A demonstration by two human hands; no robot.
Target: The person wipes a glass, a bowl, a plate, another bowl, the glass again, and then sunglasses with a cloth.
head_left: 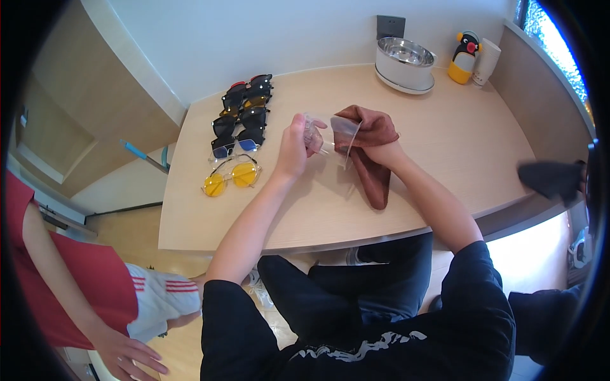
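Observation:
Above the middle of the table, my left hand is closed around one side of a pair of clear see-through glasses. A wide transparent lens sticks out toward the right. My right hand is closed on a brown cloth, which lies against the lens and covers most of the fingers. One corner of the cloth hangs down toward the tabletop. To the left of my hands, yellow-lensed round glasses lie at the near end of a row, beside blue-lensed glasses and several dark sunglasses.
On the pale wooden table, a white pot with a steel bowl stands at the back, near a penguin figure and a white cup. A person in red is at the left. Something dark and blurred crosses the right edge.

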